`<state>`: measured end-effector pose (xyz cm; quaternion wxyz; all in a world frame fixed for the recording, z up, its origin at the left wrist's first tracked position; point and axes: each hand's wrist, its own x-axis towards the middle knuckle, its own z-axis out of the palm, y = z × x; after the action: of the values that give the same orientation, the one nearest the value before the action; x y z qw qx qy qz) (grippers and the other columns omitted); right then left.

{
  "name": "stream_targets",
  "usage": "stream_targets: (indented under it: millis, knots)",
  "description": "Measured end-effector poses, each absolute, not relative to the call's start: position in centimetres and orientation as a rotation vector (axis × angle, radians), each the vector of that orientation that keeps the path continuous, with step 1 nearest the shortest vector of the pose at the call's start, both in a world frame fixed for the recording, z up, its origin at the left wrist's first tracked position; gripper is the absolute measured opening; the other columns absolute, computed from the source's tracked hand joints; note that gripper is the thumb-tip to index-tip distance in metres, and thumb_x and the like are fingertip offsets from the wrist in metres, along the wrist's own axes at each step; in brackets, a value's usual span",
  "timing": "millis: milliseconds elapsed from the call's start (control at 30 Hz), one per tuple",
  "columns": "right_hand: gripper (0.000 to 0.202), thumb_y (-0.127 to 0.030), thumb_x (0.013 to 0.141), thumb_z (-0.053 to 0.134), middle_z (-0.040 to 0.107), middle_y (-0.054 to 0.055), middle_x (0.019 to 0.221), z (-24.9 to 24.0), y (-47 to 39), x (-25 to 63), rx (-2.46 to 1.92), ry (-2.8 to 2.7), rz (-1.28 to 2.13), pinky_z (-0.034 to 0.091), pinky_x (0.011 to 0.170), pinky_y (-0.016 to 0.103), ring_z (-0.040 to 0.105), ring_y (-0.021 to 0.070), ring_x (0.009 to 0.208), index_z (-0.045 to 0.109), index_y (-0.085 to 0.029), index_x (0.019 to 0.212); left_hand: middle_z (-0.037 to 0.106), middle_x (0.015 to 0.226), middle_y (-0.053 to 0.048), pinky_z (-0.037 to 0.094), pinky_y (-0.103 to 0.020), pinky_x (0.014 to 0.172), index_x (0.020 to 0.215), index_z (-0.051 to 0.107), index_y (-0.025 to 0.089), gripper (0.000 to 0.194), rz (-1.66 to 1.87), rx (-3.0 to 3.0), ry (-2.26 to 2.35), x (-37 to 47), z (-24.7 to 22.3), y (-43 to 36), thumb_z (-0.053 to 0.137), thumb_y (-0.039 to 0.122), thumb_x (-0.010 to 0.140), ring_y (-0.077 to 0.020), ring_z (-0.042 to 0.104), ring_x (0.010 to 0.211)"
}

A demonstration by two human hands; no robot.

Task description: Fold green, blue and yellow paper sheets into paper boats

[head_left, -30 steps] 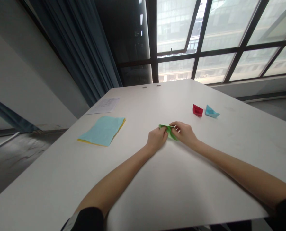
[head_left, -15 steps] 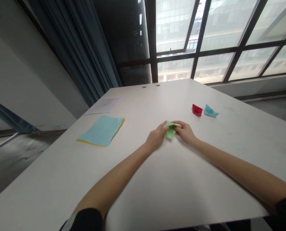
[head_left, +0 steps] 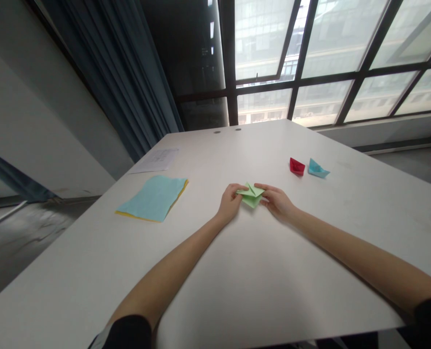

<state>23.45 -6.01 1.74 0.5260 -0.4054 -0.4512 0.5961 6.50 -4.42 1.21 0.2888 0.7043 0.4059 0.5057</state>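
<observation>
A small folded piece of light green paper is between my two hands, just over the middle of the white table. My left hand pinches its left corner, thumb and fingers closed on it. On the opposite side, my right hand grips the right corner between thumb and fingers. The paper's layers stand partly apart, with a pointed flap on top and a lower layer toward me. Beyond my right hand sit a red folded paper boat and a light blue paper boat, side by side.
Light blue paper sheets with a yellow sheet beneath lie left of my hands. A printed white sheet rests farther back at the table's left edge. The white table reaches toward the windows, with a blue curtain at the left.
Both hands have drawn slightly apart. The green paper has gone from a narrow, upright shape to a wider, flatter one with its pointed flap showing. The boats and sheets stay put.
</observation>
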Motion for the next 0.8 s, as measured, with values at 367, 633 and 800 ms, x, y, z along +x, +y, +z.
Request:
stream_targets:
  millis: [367, 633, 800]
  knots:
    - [0.035, -0.039, 0.073, 0.054, 0.062, 0.006, 0.095, 1.68, -6.02, 23.34, -0.916, -1.058, 1.423, 0.048, 0.064, 0.027, 0.058, 0.0150, 0.077, 0.063, -0.018, 0.099, 0.060, 0.074, -0.001, 0.045, -0.022, 0.060, 0.090, 0.061, 0.014, 0.024, 1.233, 1.485, 0.980, 6.64, 1.25, -3.98, 0.054, 0.020, 0.067, -0.0087, 0.052, 0.060]
    - [0.049, -0.039, 0.063, 0.067, 0.065, 0.001, 0.078, 1.47, -5.57, 23.58, -0.983, -1.249, 1.171, 0.044, 0.061, 0.026, 0.057, 0.0120, 0.065, 0.052, -0.020, 0.105, 0.060, 0.067, -0.001, 0.037, -0.018, 0.050, 0.079, 0.065, 0.013, 0.015, 1.118, 1.731, 1.002, 6.86, 0.71, -4.21, 0.055, 0.018, 0.069, -0.0067, 0.046, 0.052]
    - [0.048, -0.043, 0.060, 0.069, 0.066, 0.002, 0.073, 1.71, -5.37, 23.99, -1.043, -1.265, 1.126, 0.043, 0.058, 0.026, 0.057, 0.0128, 0.060, 0.056, -0.017, 0.099, 0.063, 0.073, -0.001, 0.041, -0.019, 0.059, 0.075, 0.068, 0.015, 0.019, 0.982, 2.010, 1.012, 6.78, 0.82, -4.53, 0.052, 0.010, 0.067, -0.0091, 0.052, 0.063]
